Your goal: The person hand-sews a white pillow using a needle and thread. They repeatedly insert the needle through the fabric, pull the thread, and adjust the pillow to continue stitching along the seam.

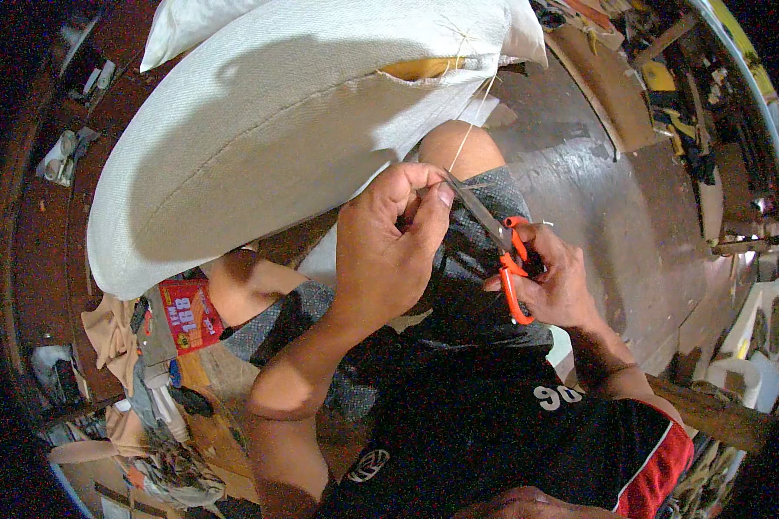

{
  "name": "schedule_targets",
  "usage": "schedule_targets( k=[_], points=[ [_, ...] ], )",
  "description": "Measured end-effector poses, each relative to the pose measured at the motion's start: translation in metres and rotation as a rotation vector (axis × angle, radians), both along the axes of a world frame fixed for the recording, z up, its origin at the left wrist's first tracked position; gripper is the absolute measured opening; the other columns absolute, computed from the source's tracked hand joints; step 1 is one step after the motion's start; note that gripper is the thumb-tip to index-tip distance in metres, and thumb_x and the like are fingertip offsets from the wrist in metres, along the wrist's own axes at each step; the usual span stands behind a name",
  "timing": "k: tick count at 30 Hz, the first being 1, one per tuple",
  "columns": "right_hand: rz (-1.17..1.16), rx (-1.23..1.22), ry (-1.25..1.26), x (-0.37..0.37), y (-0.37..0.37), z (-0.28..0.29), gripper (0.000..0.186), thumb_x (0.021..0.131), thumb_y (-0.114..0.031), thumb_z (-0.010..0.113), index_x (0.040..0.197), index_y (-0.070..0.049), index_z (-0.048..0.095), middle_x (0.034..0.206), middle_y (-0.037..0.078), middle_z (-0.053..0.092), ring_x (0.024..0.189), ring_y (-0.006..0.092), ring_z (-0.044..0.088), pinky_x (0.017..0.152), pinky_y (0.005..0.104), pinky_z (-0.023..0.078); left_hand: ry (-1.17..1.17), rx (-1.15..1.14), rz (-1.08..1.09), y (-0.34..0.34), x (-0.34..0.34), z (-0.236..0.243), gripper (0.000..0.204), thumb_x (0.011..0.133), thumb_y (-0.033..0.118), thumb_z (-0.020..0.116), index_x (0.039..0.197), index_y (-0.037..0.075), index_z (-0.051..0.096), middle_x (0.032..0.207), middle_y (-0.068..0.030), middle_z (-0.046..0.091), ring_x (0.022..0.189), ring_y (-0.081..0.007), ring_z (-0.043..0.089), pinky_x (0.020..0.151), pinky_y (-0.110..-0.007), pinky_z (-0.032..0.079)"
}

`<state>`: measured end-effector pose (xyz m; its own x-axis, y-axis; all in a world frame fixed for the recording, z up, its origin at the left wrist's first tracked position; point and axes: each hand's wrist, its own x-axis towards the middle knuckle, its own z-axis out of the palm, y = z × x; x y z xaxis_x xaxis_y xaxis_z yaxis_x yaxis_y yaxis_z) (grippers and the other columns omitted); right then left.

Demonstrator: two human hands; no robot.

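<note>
l. hand was closed in a pinch on a thin pale thread; r. hand gripped orange-handled scissors, blades right by the pinch. thread ran straight up to a big white cushion, near its open seam. thread looked light, limp, prob. easy to lose, so best pinched nr its end; scissors stiff, best held by the loops.

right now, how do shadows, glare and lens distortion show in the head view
Head view: a broad shadow darkens the large curved white woven-fabric cushion; head view: glare pales the smooth brown floor at right; head view: edges bow toward the picture's rim, coloured speckle shows in the dark corners, and the orange-handled metal scissors look fairly sharp.
</note>
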<state>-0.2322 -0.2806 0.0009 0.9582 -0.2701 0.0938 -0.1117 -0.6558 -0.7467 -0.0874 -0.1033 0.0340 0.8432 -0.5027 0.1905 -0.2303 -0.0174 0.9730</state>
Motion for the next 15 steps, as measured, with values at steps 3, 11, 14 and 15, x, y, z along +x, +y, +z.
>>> schedule_targets(
  k=[3, 11, 14, 15],
  points=[
    [0.012, -0.016, -0.138, -0.004, -0.006, -0.012, 0.051, 0.072, -0.025, 0.094, 0.106, -0.001, 0.065, 0.079, 0.005, 0.062, 0.070, 0.0149, 0.058, 0.065, 0.0318, 0.050, -0.016, -0.008, 0.000, 0.000, 0.001, -0.002, 0.009, 0.100, 0.012, 0.066, 0.098, 0.003, 0.067, 0.066, 0.0071, 0.052, 0.059, -0.0012, 0.043, 0.052, -0.023, 0.036],
    [-0.462, 0.203, -0.416, 0.037, -0.104, -0.143, 0.027, 0.091, -0.022, 0.078, 0.109, -0.003, 0.069, 0.085, 0.014, 0.075, 0.080, 0.0227, 0.074, 0.074, 0.0397, 0.057, 0.263, -0.114, -0.121, 0.007, 0.013, -0.005, 0.014, 0.104, 0.014, 0.061, 0.099, 0.001, 0.066, 0.074, 0.0068, 0.055, 0.066, -0.0014, 0.045, 0.058, -0.021, 0.038],
    [-0.543, -0.341, 0.430, 0.022, -0.153, -0.231, 0.046, 0.096, -0.047, 0.066, 0.112, -0.004, 0.069, 0.092, 0.023, 0.075, 0.093, 0.0383, 0.074, 0.080, 0.0482, 0.057, 0.342, -0.169, -0.197, 0.009, 0.017, -0.006, 0.015, 0.105, 0.015, 0.060, 0.100, 0.001, 0.065, 0.075, 0.0068, 0.055, 0.067, -0.0020, 0.046, 0.059, -0.021, 0.038],
    [-0.492, -0.395, 0.615, 0.008, -0.167, -0.269, 0.053, 0.096, -0.054, 0.062, 0.114, -0.004, 0.069, 0.095, 0.024, 0.074, 0.096, 0.0416, 0.072, 0.082, 0.0505, 0.056, 0.322, -0.156, -0.203, 0.008, 0.016, -0.007, 0.015, 0.105, 0.014, 0.059, 0.101, 0.001, 0.065, 0.075, 0.0067, 0.055, 0.067, -0.0020, 0.046, 0.060, -0.021, 0.038]
  ],
)
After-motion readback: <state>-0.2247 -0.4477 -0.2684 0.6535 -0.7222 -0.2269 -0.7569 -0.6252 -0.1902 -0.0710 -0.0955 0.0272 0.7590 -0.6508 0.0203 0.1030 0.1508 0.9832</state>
